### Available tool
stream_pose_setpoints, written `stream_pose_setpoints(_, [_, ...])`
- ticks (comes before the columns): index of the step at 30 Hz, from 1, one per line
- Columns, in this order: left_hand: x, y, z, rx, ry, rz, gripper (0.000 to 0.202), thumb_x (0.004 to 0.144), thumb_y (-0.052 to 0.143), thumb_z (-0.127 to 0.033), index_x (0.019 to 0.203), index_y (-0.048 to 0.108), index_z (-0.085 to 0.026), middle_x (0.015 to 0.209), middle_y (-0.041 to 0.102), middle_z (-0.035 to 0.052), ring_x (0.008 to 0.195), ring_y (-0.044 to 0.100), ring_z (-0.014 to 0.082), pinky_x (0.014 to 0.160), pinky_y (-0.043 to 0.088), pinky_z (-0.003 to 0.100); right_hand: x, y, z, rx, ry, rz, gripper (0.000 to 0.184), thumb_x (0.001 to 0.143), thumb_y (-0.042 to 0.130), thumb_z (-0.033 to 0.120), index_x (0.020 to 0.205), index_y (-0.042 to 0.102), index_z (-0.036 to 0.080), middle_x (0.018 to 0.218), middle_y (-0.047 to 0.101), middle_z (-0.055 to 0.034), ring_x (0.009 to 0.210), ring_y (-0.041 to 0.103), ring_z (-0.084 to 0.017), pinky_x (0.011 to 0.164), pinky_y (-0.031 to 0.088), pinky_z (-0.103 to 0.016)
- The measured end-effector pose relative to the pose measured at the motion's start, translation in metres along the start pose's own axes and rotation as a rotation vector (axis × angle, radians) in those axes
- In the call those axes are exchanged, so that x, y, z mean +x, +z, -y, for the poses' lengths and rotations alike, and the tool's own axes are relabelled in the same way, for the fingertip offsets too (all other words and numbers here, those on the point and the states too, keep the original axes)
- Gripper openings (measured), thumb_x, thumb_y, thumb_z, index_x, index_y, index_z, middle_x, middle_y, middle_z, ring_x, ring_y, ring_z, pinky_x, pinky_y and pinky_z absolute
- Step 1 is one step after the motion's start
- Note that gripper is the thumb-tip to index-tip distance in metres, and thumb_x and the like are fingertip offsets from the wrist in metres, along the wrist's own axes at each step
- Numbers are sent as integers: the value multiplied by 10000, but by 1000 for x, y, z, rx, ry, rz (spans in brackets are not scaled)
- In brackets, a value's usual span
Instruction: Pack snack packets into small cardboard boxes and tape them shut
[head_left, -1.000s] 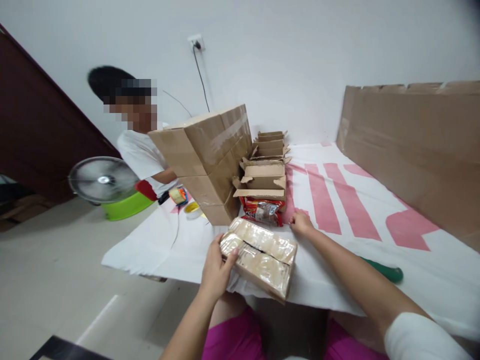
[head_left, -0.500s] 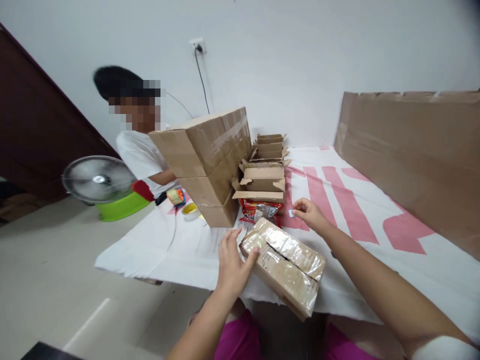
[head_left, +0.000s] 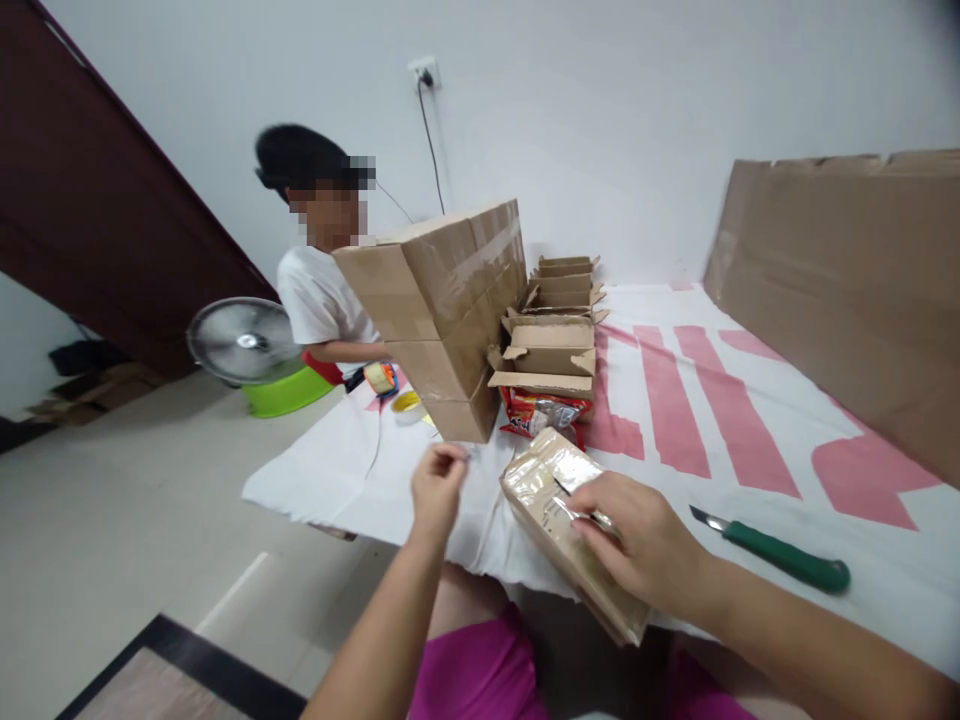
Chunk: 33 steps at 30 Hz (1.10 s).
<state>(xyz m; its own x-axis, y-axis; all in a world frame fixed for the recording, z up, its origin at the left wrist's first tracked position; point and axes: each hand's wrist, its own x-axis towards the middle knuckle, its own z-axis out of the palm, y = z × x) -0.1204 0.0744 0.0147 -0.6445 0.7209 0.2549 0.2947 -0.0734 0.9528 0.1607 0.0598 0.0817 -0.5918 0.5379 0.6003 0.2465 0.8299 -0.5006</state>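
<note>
A small cardboard box wrapped in clear tape [head_left: 559,500] lies tilted at the near edge of the white and pink sheet [head_left: 675,420]. My right hand [head_left: 637,545] rests on top of it, fingers curled over its tape seam. My left hand [head_left: 439,480] hovers just left of the box with its fingertips pinched together; what they pinch is too small to make out.
A green-handled knife [head_left: 780,555] lies to the right. Stacked taped boxes [head_left: 450,310], open small cartons [head_left: 551,345] and a red snack packet [head_left: 544,412] stand behind. A large cardboard sheet [head_left: 847,290] leans at right. A seated person [head_left: 322,290], fan [head_left: 240,340], tape rolls [head_left: 382,378] are left.
My right hand came back from near the snack packet onto the box top. My left hand let go of the box's left end and rose, pinched. The box turned more end-on.
</note>
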Motion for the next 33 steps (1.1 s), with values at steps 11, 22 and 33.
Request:
stream_pose_setpoints(11, [123, -33, 65, 325, -235, -112, 227, 891, 605, -316, 1025, 610, -133, 1010, 634, 53, 882, 623, 172, 801, 528, 370, -42, 22, 14, -47, -49, 143, 136, 872, 508, 102, 933, 592, 192, 894, 661, -58, 907, 584, -210, 873, 479, -387])
stream_pose_setpoints(22, [5, 16, 36, 120, 254, 237, 292, 814, 548, -464, 911, 604, -194, 889, 619, 60, 870, 594, 212, 812, 487, 348, -31, -15, -21, -17, -31, 344, 233, 859, 543, 114, 1055, 634, 203, 1115, 688, -83, 1017, 634, -191, 870, 505, -320])
stream_pose_setpoints(33, [-66, 23, -13, -10, 538, 576, 327, 880, 502, -544, 930, 503, -220, 1252, 466, 110, 1211, 452, 278, 1029, 346, 449, -72, -63, -39, -245, 75, 46, 151, 916, 511, 173, 1003, 625, 220, 1017, 690, -85, 989, 637, -212, 849, 527, -363])
